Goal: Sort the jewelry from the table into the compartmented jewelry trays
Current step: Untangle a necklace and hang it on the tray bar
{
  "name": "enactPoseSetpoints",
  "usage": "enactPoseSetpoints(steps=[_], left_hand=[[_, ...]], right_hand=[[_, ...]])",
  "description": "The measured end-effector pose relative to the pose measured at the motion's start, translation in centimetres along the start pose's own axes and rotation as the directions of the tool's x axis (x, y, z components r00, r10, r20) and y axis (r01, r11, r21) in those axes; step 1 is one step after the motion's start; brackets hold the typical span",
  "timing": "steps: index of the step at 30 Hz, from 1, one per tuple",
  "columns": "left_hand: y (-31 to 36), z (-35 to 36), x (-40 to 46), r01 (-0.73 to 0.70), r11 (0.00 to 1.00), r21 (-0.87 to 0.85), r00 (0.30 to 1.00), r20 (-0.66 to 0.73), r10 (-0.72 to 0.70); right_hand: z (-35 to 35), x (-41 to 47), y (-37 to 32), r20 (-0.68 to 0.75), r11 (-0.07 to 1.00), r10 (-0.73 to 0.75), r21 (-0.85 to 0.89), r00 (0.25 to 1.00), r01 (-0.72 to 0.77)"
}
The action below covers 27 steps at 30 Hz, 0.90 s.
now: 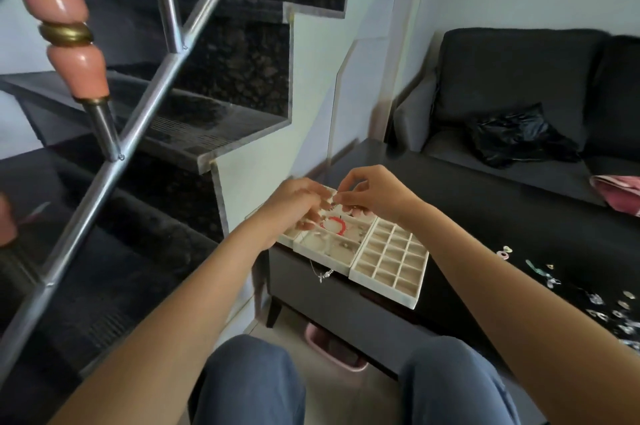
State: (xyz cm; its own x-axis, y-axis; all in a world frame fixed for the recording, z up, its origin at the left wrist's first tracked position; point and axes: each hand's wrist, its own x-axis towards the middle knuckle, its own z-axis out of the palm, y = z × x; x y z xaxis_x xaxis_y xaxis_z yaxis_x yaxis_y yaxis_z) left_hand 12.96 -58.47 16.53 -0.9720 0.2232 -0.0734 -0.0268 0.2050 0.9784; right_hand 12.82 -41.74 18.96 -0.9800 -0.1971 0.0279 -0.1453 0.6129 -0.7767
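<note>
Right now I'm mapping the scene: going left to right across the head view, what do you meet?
Stair railing → left hand → right hand → grid tray → loose jewelry.

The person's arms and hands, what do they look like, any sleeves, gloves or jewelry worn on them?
Both forearms are bare up to where the frame cuts them off, so no sleeves show. The left hand and right hand wear no gloves. No watch or bracelet shows on either wrist. Whether any finger carries a ring cannot be told; the fingertips are blurred. Blue-grey trousers cover the knees below.
</note>
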Motion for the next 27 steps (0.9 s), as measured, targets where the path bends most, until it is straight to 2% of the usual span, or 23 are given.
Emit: enactPoseSetpoints(steps=[3, 6, 10, 13, 18, 20, 23, 27], left_hand=[[-0.2, -0.2, 0.2, 0.082, 0.995, 0.049, 0.984, 0.156, -0.088], [-0.7, -0.5, 0.8, 0.006, 0.996, 0.093, 0.983, 0.183, -0.023], [-0.7, -0.8, 1.1, -0.073, 0.984, -0.163, 0.958, 0.264, 0.115], [-0.9, -1.1, 1.7, -0.087, 0.983, -0.163, 0.938, 0.319, 0.136], [-1.7, -1.8, 3.0, -0.049, 0.999, 0.025, 0.981, 0.191, 0.043], [-2.0, -2.3, 3.9, -0.010, 1.000, 0.006, 0.992, 0.128, 0.010], [-2.3, -3.0, 5.5, 0.021, 1.000, -0.021, 1.000, 0.023, -0.021], [-3.1, -3.9, 7.7, 0.036, 0.999, -0.009, 0.999, -0.009, -0.036]], right_hand=[[-0.3, 1.2, -1.1, 0.062, 0.981, -0.030, -0.188, 0.998, 0.041], [-0.4, 2.0, -2.5, 0.119, 0.939, -0.080, -0.324, 0.990, 0.115], [0.0, 3.1, -3.3, 0.097, 0.928, -0.141, -0.335, 0.985, 0.166], [-0.3, 4.2, -2.8, 0.033, 0.943, -0.152, -0.294, 0.988, 0.155], [-0.5, 5.8, -1.4, -0.065, 0.946, -0.175, -0.289, 0.982, 0.149], [-0.3, 6.5, -0.6, -0.130, 0.949, -0.182, -0.284, 0.975, 0.139], [0.4, 7.7, 0.3, -0.153, 0.954, -0.163, -0.276, 0.975, 0.116], [1.2, 9.4, 1.0, -0.161, 0.962, -0.150, -0.251, 0.975, 0.107]])
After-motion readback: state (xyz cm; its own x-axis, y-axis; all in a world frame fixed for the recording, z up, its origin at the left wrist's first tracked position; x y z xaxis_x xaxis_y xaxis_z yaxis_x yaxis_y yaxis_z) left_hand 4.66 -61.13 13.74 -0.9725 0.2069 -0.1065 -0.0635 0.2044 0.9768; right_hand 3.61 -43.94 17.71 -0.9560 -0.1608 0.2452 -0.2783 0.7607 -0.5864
